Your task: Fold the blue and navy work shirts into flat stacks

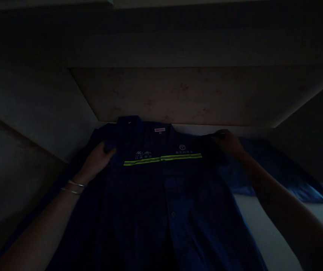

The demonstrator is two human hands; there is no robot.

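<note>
A dark blue work jacket (144, 195) is spread out in front of me, its collar toward the far wall. Yellow-green reflective strips (181, 156) cross its chest, with pale printed logos above them. My left hand (98, 160) pinches the jacket at the shoulder on the left. At the opposite shoulder, the fingers of my right hand (229, 143) are closed on the cloth. Another dark blue garment (129, 126) with a collar lies partly hidden beneath the jacket at the left. Dim light hides the lower folds.
A pale surface (265, 218) shows under the clothes at the right. More blue cloth (274, 165) stretches toward the right edge. A patterned panel (178, 94) stands behind, and a wall (23, 150) slants along the left.
</note>
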